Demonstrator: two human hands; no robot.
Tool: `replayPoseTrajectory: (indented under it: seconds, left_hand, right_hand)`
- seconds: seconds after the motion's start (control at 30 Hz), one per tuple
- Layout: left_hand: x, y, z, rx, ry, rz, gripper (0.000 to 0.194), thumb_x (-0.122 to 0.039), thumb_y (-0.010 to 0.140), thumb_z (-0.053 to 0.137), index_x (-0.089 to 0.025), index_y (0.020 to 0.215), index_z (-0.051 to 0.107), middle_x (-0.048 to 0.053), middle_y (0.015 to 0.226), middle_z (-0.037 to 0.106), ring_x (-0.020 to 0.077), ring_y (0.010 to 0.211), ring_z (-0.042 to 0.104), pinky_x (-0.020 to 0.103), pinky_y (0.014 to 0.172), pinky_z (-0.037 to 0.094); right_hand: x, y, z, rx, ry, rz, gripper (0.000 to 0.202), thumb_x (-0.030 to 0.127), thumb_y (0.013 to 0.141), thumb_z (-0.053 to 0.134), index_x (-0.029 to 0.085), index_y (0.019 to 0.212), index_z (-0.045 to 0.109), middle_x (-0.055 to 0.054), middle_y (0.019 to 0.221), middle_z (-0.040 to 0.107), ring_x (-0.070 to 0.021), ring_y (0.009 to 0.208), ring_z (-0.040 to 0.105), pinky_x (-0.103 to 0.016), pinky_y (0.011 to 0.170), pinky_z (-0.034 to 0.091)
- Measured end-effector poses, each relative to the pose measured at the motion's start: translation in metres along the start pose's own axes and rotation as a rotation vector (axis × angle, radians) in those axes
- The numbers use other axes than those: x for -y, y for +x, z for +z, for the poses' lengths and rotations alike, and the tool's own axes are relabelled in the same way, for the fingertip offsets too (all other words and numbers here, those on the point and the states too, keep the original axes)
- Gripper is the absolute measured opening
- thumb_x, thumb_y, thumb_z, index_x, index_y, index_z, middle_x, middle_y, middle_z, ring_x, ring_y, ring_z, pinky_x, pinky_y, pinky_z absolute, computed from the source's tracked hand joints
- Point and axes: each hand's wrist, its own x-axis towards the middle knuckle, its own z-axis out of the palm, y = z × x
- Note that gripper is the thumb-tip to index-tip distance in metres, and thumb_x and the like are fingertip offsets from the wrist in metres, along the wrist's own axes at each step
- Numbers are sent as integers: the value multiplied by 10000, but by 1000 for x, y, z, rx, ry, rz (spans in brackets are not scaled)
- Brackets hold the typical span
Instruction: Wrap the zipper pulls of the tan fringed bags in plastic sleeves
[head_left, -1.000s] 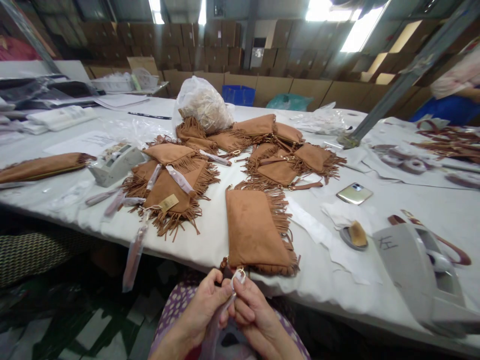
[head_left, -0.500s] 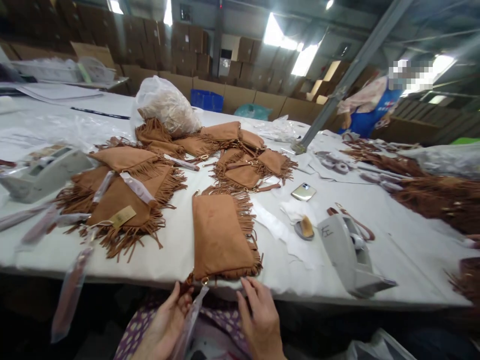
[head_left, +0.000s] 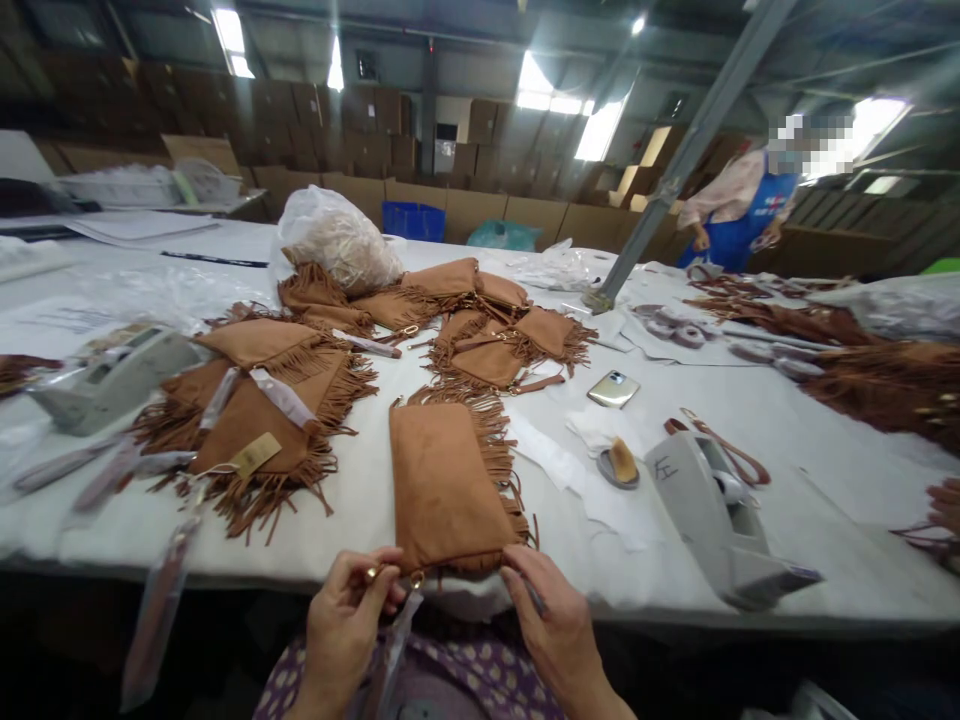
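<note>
A tan suede-look bag [head_left: 450,485] with fringe down its right side lies at the table's front edge. At its lower left corner, my left hand [head_left: 352,610] is closed in a pinch on a small gold-coloured metal piece [head_left: 373,573]. Beside those fingers, a strap in a clear plastic sleeve [head_left: 397,640] hangs from a gold ring [head_left: 417,579] into my lap. My right hand [head_left: 551,615] pinches the bag's lower right corner between thumb and fingers; a small dark item, not clear in kind, shows against that hand.
Fringed bags [head_left: 270,400] lie piled at left, with more bags [head_left: 487,330] behind. Grey tape dispensers stand at left [head_left: 112,375] and right [head_left: 712,510]. A phone [head_left: 613,388] and a round tin with a sponge [head_left: 619,463] lie at right. A person [head_left: 739,210] stands across the table.
My left hand has risen to the bag's corner and now pinches the gold-coloured piece. My right hand has closed on the lower right corner. The view has tilted up slightly.
</note>
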Motion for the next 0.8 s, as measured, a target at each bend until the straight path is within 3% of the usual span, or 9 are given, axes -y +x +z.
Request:
replayPoseTrajectory:
  seconds: [0.07, 0.17, 0.3, 0.5, 0.63, 0.73, 0.8]
  left_hand:
    - [-6, 6, 9, 75, 68, -3, 233, -385, 779, 647, -188, 831, 533, 54, 892, 707, 169, 671, 676, 277, 632, 559]
    - [-14, 9, 17, 185, 209, 20, 231, -371, 808, 607, -194, 945, 550, 45, 815, 718, 207, 779, 695, 283, 690, 550]
    - [-18, 5, 24, 291, 317, 124, 212, -358, 843, 546, -202, 985, 568, 67, 936, 711, 216, 867, 684, 281, 755, 532]
    - [-23, 8, 26, 367, 486, 254, 227, -325, 892, 443, -210, 998, 608, 82, 915, 686, 210, 808, 640, 302, 744, 512]
    - [-42, 24, 20, 583, 683, 449, 224, -303, 883, 464, -245, 981, 657, 82, 957, 678, 226, 898, 591, 323, 837, 465]
    - [-43, 33, 19, 744, 627, 382, 239, -315, 903, 423, -236, 909, 648, 61, 870, 662, 197, 820, 584, 264, 752, 462]
    - [-34, 35, 20, 815, 561, 289, 268, -342, 919, 384, -219, 855, 614, 41, 788, 639, 174, 733, 571, 236, 693, 446]
  right_hand:
    - [22, 4, 10, 47, 160, 50, 208, 318, 875, 526, 214, 955, 687, -77, 936, 695, -211, 883, 640, -320, 804, 509]
    - [47, 11, 24, 102, 315, 114, 197, 315, 811, 620, 205, 961, 685, -51, 842, 682, -180, 751, 633, -273, 694, 508]
    - [60, 19, 38, 88, 417, 161, 273, 314, 735, 699, 195, 981, 682, -34, 809, 665, -168, 722, 612, -256, 681, 490]
    - [64, 24, 40, 87, 399, 147, 179, 307, 857, 547, 186, 851, 679, -36, 759, 635, -153, 699, 593, -239, 643, 446]
    - [65, 24, 33, 136, 347, 17, 187, 272, 889, 491, 191, 845, 653, -37, 772, 633, -150, 736, 597, -236, 665, 453]
    - [49, 18, 30, 107, 220, -99, 170, 260, 886, 491, 197, 865, 647, -60, 865, 661, -177, 845, 613, -277, 769, 478]
    - [28, 11, 29, -4, 18, -100, 201, 287, 866, 525, 187, 994, 644, -121, 1076, 641, -251, 1040, 574, -389, 912, 450]
